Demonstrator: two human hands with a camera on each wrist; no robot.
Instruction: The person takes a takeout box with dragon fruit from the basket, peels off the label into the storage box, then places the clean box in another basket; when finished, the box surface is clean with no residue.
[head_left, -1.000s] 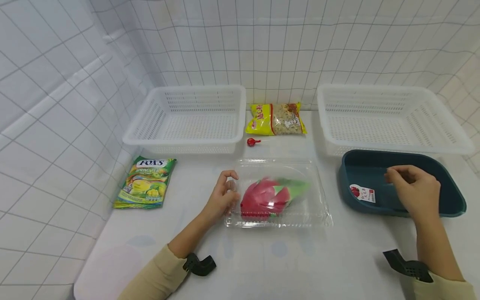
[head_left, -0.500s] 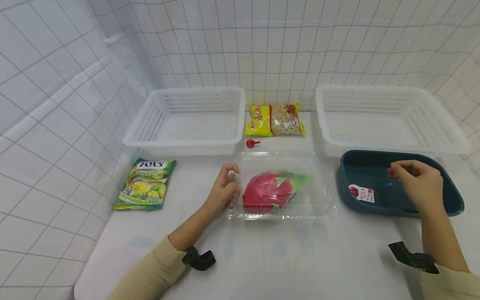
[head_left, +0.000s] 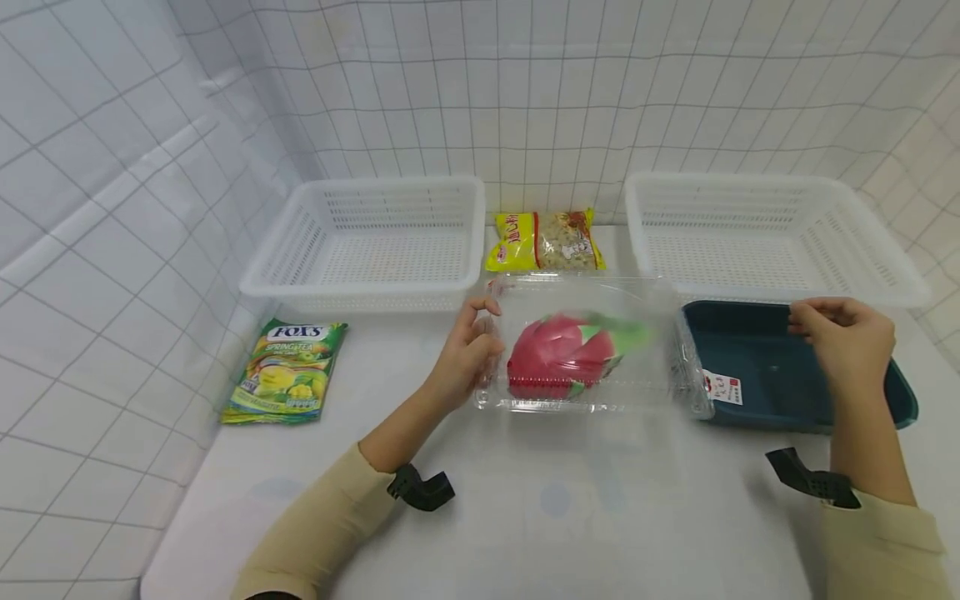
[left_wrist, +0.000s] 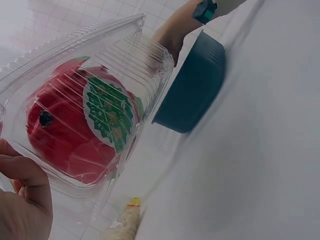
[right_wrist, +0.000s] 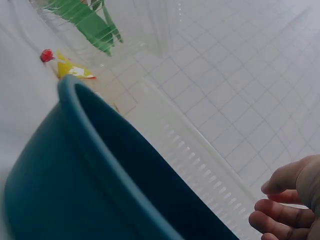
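Note:
My left hand point(head_left: 474, 346) grips the left edge of a clear plastic clamshell box point(head_left: 585, 400) with a pink dragon fruit point(head_left: 558, 354) inside. In the left wrist view the clamshell box hangs above the table, and a green-and-white label point(left_wrist: 110, 112) shows on the dragon fruit. The box's right end overlaps the left side of a dark teal basin point(head_left: 787, 417) in the head view. Over that basin hovers my right hand point(head_left: 851, 342), its fingers loosely bent with nothing seen between them. A small white label point(head_left: 722, 387) lies inside the basin, on the left.
Two white baskets stand at the back, one left point(head_left: 360, 287) and one right point(head_left: 780, 287). Between them lies a yellow snack bag point(head_left: 547, 240). A green candy bag point(head_left: 285, 372) is at the left. The red lollipop point(right_wrist: 46, 55) is mostly hidden behind the clamshell box in the head view.
My left hand has lifted the clamshell box with the dragon fruit and moved it away from me and to the right, toward the basin. My right hand has risen slightly.

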